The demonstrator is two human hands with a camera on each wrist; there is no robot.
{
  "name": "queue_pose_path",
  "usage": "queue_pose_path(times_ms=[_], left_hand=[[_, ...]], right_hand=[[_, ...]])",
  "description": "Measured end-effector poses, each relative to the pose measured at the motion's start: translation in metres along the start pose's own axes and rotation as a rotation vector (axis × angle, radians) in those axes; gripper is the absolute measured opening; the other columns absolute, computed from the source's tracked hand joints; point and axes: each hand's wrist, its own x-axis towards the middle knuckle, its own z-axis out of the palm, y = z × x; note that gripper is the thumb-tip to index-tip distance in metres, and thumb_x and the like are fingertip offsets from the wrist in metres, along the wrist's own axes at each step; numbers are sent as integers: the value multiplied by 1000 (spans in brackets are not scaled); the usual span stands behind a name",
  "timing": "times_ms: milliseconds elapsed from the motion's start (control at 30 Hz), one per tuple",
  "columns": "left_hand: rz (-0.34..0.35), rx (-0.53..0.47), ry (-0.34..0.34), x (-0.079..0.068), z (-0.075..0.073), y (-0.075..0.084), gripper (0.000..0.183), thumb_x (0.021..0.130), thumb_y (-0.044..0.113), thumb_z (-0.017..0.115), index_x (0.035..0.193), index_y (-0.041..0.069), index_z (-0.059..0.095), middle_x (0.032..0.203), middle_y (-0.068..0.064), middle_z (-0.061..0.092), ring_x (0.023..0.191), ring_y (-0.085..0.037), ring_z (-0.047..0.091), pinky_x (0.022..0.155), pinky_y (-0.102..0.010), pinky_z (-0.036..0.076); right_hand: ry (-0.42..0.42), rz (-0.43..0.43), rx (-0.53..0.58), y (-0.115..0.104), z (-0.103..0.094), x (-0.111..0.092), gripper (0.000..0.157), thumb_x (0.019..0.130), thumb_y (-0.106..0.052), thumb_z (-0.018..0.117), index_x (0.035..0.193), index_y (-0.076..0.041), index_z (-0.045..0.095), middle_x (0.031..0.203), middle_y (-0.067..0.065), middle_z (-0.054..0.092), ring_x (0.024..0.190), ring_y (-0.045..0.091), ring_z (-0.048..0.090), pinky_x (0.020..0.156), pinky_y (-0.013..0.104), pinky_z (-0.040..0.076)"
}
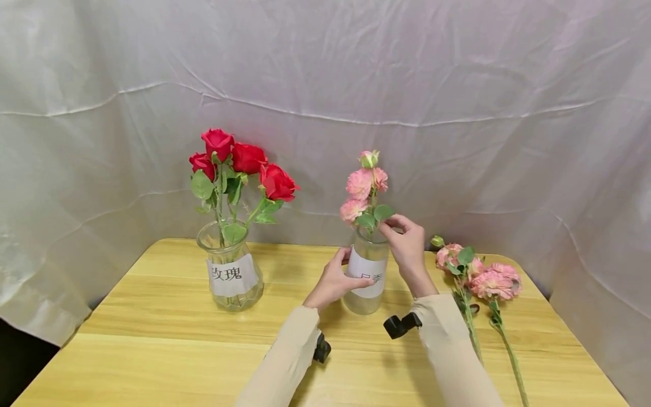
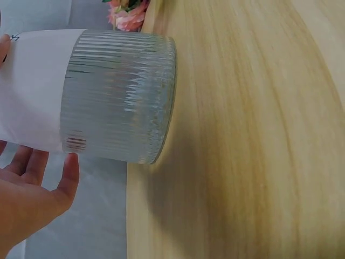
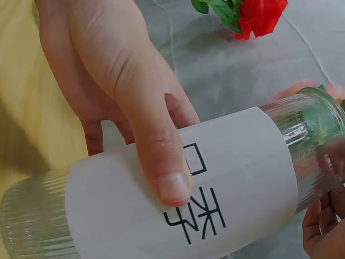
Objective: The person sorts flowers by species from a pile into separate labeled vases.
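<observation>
A ribbed glass vase (image 1: 363, 304) with a white paper label (image 3: 124, 199) stands upright near the middle of the table. My left hand (image 1: 333, 281) grips it from the left, with the thumb (image 3: 161, 156) across the label. Out of the vase's mouth rises a spray of pink flowers (image 1: 360, 183) with green leaves and a bud on top. At the rim, my right hand (image 1: 408, 247) pinches the spray low down, just beneath a leaf (image 1: 383, 212). The fingertips of that hand are partly hidden in the right wrist view.
To the left stands another glass vase (image 1: 254, 288), labelled and holding several red roses (image 1: 249, 158). More pink flowers (image 1: 495, 281) lie on the table's right side, their stems toward the front edge. A grey curtain (image 1: 325, 73) hangs behind the wooden table (image 1: 168, 350).
</observation>
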Motion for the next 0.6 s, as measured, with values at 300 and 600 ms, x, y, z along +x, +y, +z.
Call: queue_pose_path(times_ms=[300,600], left_hand=[[2,-8,10,1,1,-1,69,65,28,82,122,19,44,114,3,51,106,-17,47,92,-40,35],[-3,-9,11,0,1,-3,70,64,28,82,123,19,44,114,3,50,107,-18,46,92,-40,34]], right_hand=[[45,109,198,5,-11,-2,24,85,-11,63,103,4,64,86,-2,64,83,13,57,73,26,45],[41,166,306,11,-23,-3,26,91,-15,56,109,3,61,86,-4,66,88,24,56,71,28,44]])
